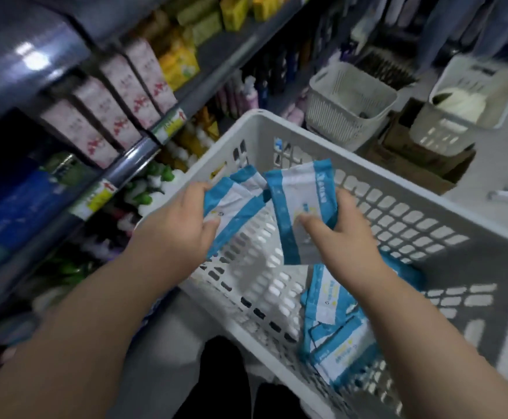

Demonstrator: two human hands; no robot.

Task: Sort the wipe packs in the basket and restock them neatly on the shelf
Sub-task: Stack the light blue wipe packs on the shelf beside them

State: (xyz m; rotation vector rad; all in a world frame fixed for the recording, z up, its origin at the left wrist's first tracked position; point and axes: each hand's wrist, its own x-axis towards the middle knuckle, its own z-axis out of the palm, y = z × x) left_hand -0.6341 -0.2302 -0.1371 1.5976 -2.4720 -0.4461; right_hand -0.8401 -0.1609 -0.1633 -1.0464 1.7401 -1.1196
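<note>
A white slotted basket (428,204) fills the middle and right of the head view. My left hand (183,219) grips a small stack of blue-and-white wipe packs (237,201) above the basket's left side. Beside it, my right hand (340,234) holds one more blue-and-white wipe pack (301,204), upright over the basket's middle. Several loose wipe packs (334,337) lie in the basket's near right corner, partly hidden under my right forearm. The shelf (132,158) runs along the left.
The shelf holds pink-and-white boxes (107,116), yellow packs (180,65) and bottles on lower tiers. Two more white baskets (346,104) (464,107) and brown cartons (416,158) stand on the floor behind. My dark legs (228,385) show below, in front of the basket.
</note>
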